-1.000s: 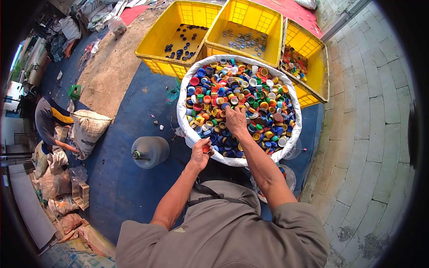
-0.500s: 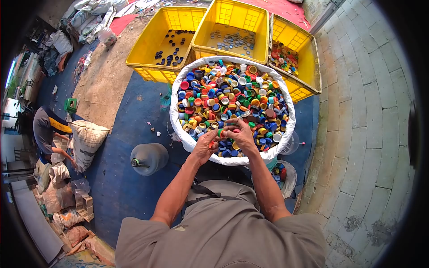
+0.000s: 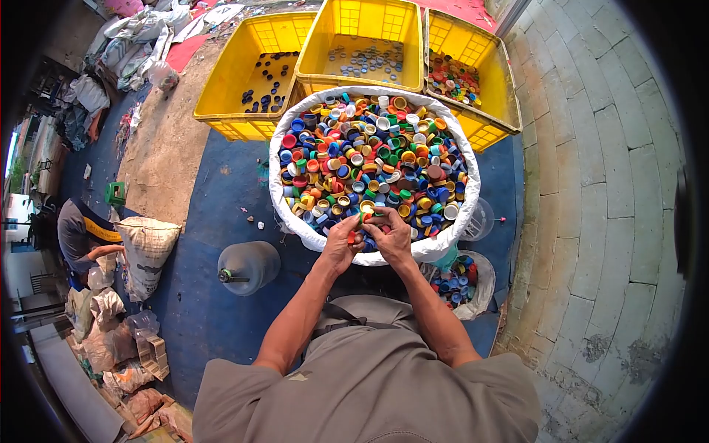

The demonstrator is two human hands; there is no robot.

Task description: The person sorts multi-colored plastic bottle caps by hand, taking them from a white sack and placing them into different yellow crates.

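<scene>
Blue floor sheet under the whole setup, pale block wall off to the right of the grip. Right below and ahead of the fingers, a big white-rimmed bag heaped with mixed bottle caps.

Grip looks closed, pinch style: green cap between the fingertips of the left hand and the right hand, just above the near part of the heap. Looks like a red cap tucked in the left fingers too. Can't tell which hand is doing most of the holding.

Biggest worry, imo: dropping the green cap, thanks to a tiny fingertip hold and crowded fingers. Straight back into the heap in that case, and hard to spot among so many lookalikes. Same risk for the red one with any loosening of the left fingers.

Also worth watching: near rim right under the wrists, so a bump there could spill caps toward the floor. Past the grip, left bin, middle bin and right bin side by side, so easy to mix up contents with a careless toss.
</scene>
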